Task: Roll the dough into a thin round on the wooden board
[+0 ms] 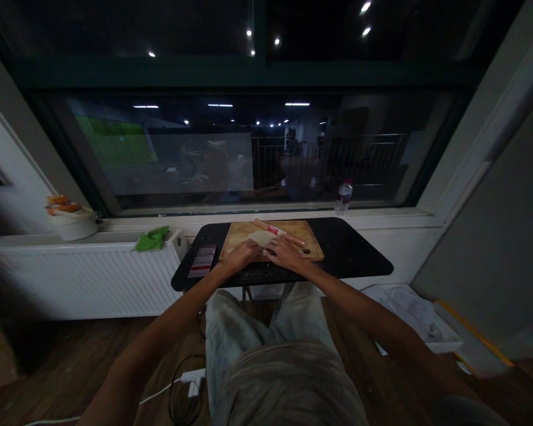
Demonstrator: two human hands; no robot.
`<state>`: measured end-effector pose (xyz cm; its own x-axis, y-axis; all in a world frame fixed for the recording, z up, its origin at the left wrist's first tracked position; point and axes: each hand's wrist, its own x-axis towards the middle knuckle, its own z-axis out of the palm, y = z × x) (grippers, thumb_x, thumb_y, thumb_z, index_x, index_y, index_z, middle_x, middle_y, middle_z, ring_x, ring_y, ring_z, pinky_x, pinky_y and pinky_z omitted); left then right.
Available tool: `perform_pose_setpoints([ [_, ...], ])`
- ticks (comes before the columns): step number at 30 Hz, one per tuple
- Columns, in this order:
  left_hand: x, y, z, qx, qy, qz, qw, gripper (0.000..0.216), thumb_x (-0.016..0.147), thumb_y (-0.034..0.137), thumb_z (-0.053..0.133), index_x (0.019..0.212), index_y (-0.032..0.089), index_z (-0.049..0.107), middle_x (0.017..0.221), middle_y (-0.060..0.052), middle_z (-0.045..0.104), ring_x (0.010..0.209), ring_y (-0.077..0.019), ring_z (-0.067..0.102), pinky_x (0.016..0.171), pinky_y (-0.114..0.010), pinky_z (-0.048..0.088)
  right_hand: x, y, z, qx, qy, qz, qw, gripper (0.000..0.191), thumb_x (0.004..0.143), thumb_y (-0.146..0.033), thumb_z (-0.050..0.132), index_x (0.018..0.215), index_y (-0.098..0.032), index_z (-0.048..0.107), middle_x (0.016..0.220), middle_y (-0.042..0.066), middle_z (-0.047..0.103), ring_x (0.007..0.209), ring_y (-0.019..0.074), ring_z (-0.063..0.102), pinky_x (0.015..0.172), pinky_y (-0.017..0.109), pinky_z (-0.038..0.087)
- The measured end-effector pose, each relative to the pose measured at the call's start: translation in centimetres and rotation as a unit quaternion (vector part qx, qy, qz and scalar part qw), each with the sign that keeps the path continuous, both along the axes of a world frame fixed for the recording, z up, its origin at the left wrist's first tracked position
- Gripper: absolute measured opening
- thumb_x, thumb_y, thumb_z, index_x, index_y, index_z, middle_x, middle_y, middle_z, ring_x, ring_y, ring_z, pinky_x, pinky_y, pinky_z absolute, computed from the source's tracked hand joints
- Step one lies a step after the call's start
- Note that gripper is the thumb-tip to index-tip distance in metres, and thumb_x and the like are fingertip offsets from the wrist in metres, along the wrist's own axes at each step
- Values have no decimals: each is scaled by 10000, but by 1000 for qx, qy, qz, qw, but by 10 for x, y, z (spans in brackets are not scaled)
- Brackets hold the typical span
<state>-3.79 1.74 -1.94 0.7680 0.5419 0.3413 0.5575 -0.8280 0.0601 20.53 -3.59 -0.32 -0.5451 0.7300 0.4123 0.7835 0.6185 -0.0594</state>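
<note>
The dough sheet (261, 238) might tear if I tugged unevenly, and the rolling pin (288, 236), loose toward its two o'clock, could roll if nudged. The dough lies on the wooden cutting board (235, 232), at twelve o'clock from my curled left hand (246, 253) and right hand (284, 253), fingers at its near edge; whether they're pinching it, I can't tell.

Rolling pin (280, 232) ahead, free tabletop (355, 253) rightward
</note>
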Motion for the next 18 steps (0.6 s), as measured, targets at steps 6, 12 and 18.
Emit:
perform_pose_setpoints([
  [6, -4, -1, -4, 25, 6, 12, 1000, 230, 1126, 233, 577, 1117, 187, 801, 1184, -110, 772, 1187, -272, 683, 1076, -400, 595, -7, -1, 7, -60, 42, -22, 997, 224, 1123, -299, 709, 1231, -173, 860, 1253, 129, 833, 1217, 278, 748, 1126, 381, 541],
  [12, -2, 2, -10, 43, -7, 8, 999, 275, 1135, 188, 519, 1076, 170, 786, 1127, -124, 766, 1110, -270, 684, 1029, -402, 599, -9, 5, 3, -54, -11, -15, 998, 247, 1133, -225, 680, 1312, -145, 829, 1349, 172, 795, 1292, 274, 728, 1206, 412, 513],
  [18, 1, -1, -12, 66, -11, -6, 998, 256, 1141, 178, 546, 1014, 178, 767, 1078, -115, 755, 1074, -264, 693, 1034, -424, 598, -14, 2, -6, -5, -37, -29, 999, 286, 1110, -144, 653, 1344, -130, 816, 1424, 209, 774, 1393, 308, 694, 1266, 473, 503],
])
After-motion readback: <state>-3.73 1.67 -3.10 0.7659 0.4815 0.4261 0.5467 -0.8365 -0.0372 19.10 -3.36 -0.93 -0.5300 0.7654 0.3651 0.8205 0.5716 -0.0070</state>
